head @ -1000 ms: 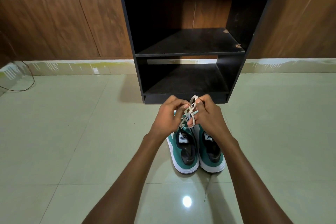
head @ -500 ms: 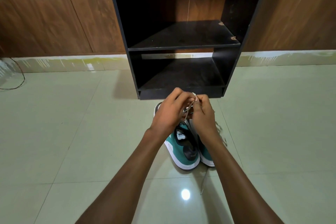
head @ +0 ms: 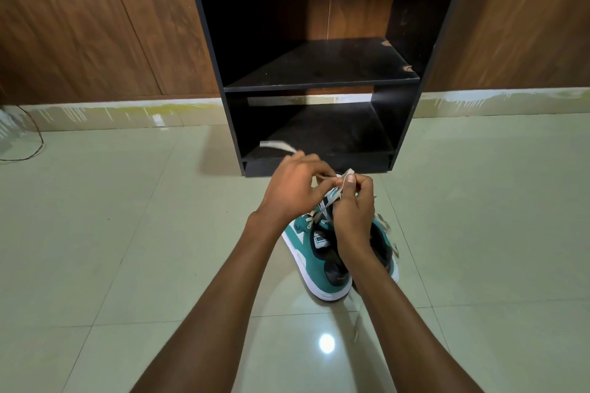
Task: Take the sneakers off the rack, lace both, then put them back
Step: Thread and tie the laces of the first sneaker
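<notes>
Pale glossy floor tiles carry my green-and-white suede sneakers before the black wooden rack. My left hand and right hand pinch the beige lace; I judge even tension matters here.

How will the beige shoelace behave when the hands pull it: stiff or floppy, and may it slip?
The shoelace is probably floppy: its free end curves loosely beyond the left hand. It looks flat and light, so it likely follows every pull. The right hand pinches it by the fingertips above the left sneaker, so it may slip if the grip loosens.
</notes>
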